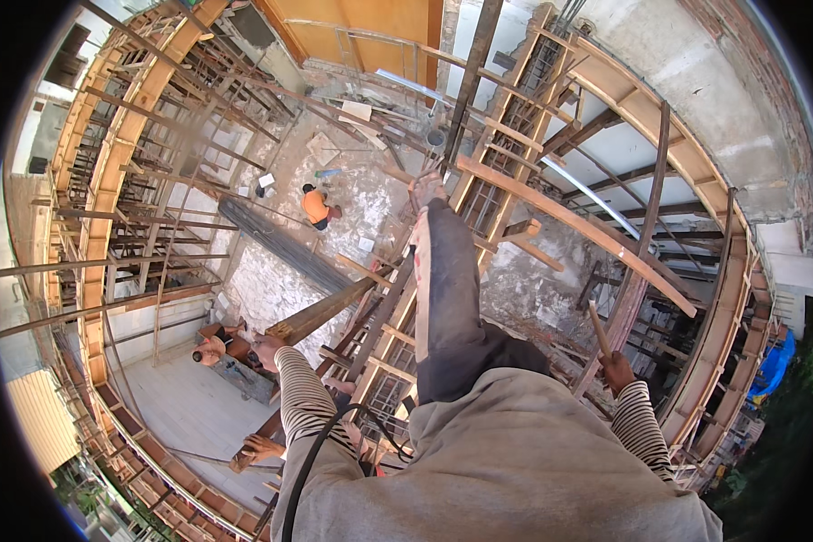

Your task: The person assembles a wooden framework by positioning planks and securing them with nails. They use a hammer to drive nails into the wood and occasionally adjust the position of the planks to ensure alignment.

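Observation:
My left hand is closed at the near end of a thick wooden post, which slants up and to the right toward the beam formwork. My right hand, out to the right, grips a short wooden stick that points upward. A long reddish plank lies across the formwork ahead of my right hand. My leg stretches forward, with the bare foot on the formwork. Below my left forearm, another person's hand rests at a piece of wood.
Far below, a person in an orange shirt is on the rubble-strewn floor, and another person is at lower left. A bundle of dark rods spans the left opening. Wooden formwork and props surround the drop. A bucket stands ahead.

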Motion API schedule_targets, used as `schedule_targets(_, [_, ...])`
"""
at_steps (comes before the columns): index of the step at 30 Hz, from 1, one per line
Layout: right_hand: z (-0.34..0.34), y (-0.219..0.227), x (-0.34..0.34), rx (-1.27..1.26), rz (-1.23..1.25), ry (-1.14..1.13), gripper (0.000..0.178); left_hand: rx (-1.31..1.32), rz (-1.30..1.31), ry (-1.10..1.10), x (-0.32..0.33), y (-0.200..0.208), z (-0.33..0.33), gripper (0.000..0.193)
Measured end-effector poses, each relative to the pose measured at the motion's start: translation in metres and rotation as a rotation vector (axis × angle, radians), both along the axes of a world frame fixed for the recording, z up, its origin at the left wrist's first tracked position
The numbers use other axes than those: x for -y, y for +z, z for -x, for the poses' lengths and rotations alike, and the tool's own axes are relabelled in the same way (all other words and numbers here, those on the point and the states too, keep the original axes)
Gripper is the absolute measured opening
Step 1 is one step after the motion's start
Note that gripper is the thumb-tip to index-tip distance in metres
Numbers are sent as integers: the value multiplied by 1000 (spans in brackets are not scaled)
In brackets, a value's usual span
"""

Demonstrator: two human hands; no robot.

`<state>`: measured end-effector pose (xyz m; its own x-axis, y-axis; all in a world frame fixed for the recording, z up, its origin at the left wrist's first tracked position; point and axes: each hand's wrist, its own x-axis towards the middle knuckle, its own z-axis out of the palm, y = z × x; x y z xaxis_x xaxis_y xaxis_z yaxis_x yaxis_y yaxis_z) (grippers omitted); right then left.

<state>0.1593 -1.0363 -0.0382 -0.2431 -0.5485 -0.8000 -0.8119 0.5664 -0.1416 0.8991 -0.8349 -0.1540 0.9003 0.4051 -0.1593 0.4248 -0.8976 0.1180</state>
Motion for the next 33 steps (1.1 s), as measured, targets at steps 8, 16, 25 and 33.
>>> schedule_targets(8, [-32, 9, 44, 46, 77, 84, 40, -19, -25, 38, 6, -2, 1, 70])
schedule_targets(16, [-21, -14, 81, 8, 41, 110, 41, 24, 37, 119, 11, -1, 2, 62])
schedule_targets(25, [-32, 24, 235, -188, -261, 95, 43, 1, -38, 111, -18, -30, -16, 66])
schedule_targets(33, [-9, 23, 299, -422, -225, 119, 53, 9, -167, 225, -3, -28, -17, 66])
